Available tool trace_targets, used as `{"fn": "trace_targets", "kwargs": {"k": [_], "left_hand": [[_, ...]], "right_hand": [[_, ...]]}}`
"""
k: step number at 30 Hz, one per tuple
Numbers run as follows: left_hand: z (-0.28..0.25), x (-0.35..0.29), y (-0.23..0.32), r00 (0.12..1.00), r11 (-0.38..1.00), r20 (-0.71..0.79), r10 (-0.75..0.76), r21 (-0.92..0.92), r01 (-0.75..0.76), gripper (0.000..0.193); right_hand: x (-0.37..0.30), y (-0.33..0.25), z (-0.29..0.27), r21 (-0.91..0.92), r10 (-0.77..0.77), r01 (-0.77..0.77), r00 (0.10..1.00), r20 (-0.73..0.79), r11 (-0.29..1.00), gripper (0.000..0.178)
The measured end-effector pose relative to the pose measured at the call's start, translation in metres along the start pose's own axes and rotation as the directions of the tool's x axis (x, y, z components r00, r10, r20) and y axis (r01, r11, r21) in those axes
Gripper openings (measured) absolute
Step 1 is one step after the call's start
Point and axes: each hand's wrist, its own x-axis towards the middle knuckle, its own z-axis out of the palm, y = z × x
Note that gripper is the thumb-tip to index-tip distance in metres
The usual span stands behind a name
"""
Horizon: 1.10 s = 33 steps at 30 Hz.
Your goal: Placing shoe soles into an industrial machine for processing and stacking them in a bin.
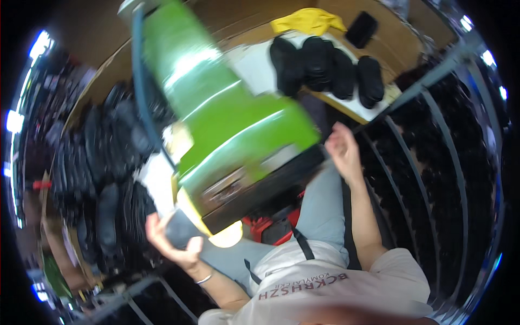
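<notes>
A large green machine (233, 119) with a dark lower edge fills the middle of the view, above my lap. My left hand (176, 249) is to the left of its lower end, thumb and fingers round a dark grey, sole-like piece (183, 228) with a rounded outline. Part of that piece is hidden behind the hand and the machine. Beside it, a pale yellow rounded part (227, 235) shows under the machine's edge. My right hand (344, 154) is raised just off the machine's right end, its fingers loosely bent and apart, with nothing visible in them. Motion blurs both hands slightly.
Stacked dark soles (103, 157) crowd the left side. Black soles (314, 62) lie on a white surface (249, 62) beyond the machine, near a yellow cloth (309, 21) and a black flat object (361, 30). A metal rack (444, 141) stands close on my right.
</notes>
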Motion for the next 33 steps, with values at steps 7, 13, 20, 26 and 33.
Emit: {"fn": "trace_targets", "kwargs": {"k": [7,13,20,26,33], "left_hand": [[0.101,-0.089,0.035,0.645,-0.063,0.671,-0.367,-0.709,0.702,0.063],[0.132,-0.040,0.092,0.720,0.596,0.627,-0.298,-0.466,0.653,0.020],[0.148,-0.063,0.061,0.857,0.827,0.384,-0.345,-0.308,0.471,0.006],[0.144,-0.062,0.064,0.861,0.855,0.353,-0.367,-0.237,0.461,0.010],[0.124,-0.048,0.050,0.846,0.742,0.418,-0.332,-0.439,0.507,0.018]], "right_hand": [[-0.132,0.009,0.022,0.258,0.332,-0.704,0.584,0.740,0.662,0.058],[-0.168,0.002,0.023,0.372,0.296,-0.609,0.723,0.625,0.700,0.042],[-0.166,-0.003,0.023,0.480,0.256,-0.566,0.783,0.567,0.670,0.046],[-0.120,-0.018,-0.013,0.564,0.206,-0.301,0.952,0.227,0.769,0.047],[-0.042,-0.070,0.024,0.603,0.012,-0.087,0.992,0.126,0.793,0.037]]}}
